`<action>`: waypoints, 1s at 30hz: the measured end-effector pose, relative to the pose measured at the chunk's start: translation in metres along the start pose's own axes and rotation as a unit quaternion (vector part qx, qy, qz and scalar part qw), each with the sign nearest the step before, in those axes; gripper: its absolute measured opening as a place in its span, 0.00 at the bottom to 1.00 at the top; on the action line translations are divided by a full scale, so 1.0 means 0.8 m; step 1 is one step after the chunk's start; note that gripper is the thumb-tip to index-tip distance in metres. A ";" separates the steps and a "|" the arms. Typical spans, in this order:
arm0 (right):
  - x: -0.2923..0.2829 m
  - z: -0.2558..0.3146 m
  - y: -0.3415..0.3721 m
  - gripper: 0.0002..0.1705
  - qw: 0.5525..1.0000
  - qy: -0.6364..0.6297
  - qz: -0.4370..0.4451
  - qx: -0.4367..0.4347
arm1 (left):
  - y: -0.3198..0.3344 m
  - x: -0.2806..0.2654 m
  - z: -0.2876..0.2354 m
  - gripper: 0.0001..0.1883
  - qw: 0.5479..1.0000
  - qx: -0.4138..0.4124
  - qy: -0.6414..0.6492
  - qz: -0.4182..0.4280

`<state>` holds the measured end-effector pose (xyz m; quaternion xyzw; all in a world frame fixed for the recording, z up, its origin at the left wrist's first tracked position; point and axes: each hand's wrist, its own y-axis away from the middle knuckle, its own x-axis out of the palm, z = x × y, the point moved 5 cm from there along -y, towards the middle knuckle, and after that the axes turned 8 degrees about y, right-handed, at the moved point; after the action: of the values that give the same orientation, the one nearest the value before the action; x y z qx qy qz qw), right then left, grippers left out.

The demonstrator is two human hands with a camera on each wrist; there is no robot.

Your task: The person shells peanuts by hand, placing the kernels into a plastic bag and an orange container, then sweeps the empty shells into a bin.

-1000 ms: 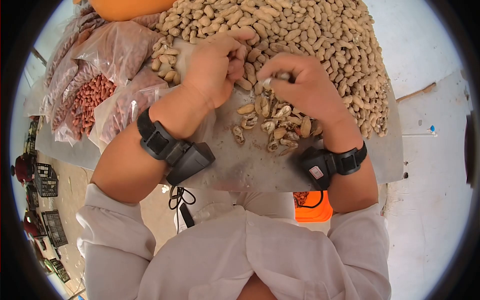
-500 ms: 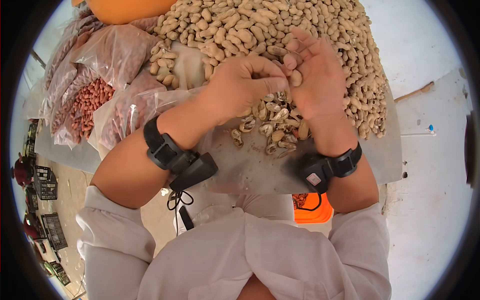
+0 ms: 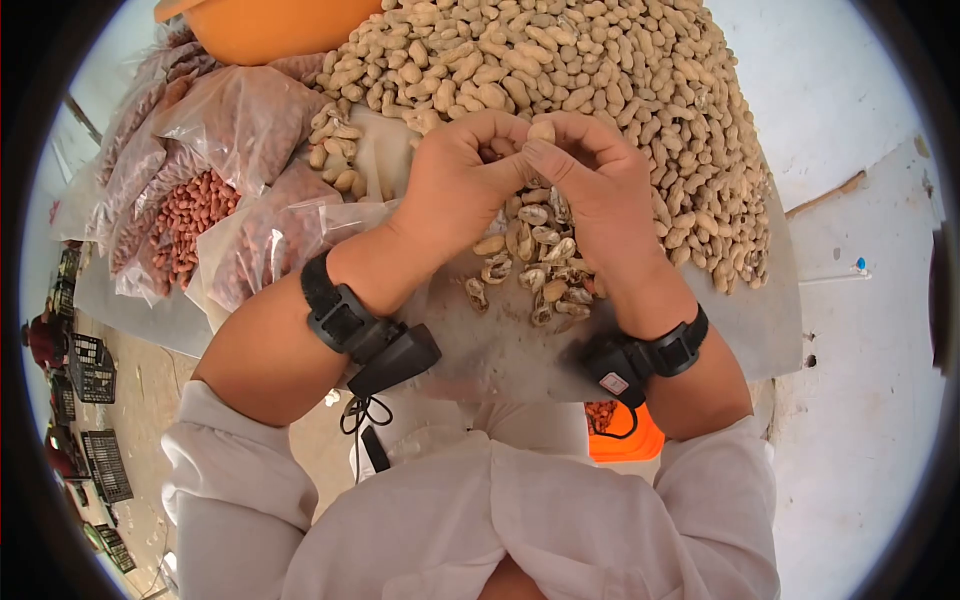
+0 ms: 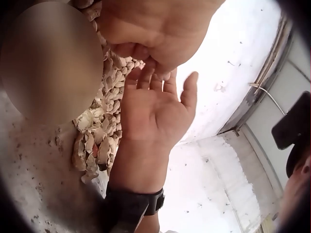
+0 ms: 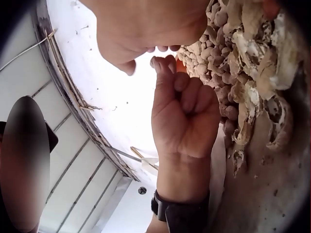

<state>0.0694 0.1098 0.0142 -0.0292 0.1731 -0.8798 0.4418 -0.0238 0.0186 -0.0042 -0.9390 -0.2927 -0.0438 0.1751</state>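
In the head view my two hands meet in front of the heap of unshelled peanuts (image 3: 560,70). A tan peanut (image 3: 541,131) shows between the fingertips. My right hand (image 3: 612,190) pinches it with thumb and curled forefinger. My left hand (image 3: 450,180) has its thumb and forefinger on its near side, with the other fingers curled in the right wrist view. Below the hands lies a small pile of broken shells (image 3: 545,250). In the left wrist view, the right hand (image 4: 155,114) shows its palm, its fingertips at the left hand (image 4: 160,29).
Clear plastic bags (image 3: 235,115) of red peanut kernels (image 3: 190,225) stand on the left, beneath an orange basin (image 3: 270,30). The grey tabletop (image 3: 460,350) ends just in front of the person. An orange container (image 3: 640,435) is below its edge; black crates (image 3: 92,370) stand on the floor.
My left hand has drawn back from the peanut heap to meet the right one. The right hand moved from above the shells, spread palm up, then curled its fingers on the peanut.
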 end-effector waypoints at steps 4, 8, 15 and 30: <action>-0.002 -0.001 -0.002 0.13 1.000 -0.001 -0.006 -0.022 | 0.000 0.001 -0.002 0.12 1.000 0.027 0.010 0.011; -0.010 0.008 -0.005 0.10 0.997 0.063 0.008 -0.041 | -0.004 -0.001 0.001 0.18 0.981 -0.040 0.186 0.048; -0.003 0.012 -0.002 0.09 0.964 0.223 0.039 -0.141 | 0.007 0.020 -0.003 0.18 0.956 -0.118 0.242 0.113; 0.001 0.021 0.004 0.08 0.955 0.248 0.023 -0.163 | 0.012 0.024 -0.001 0.20 0.958 -0.116 0.250 0.083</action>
<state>0.0747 0.1026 0.0287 0.1219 0.4188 -0.8088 0.3944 -0.0027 0.0207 -0.0027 -0.9330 -0.1530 -0.2964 0.1353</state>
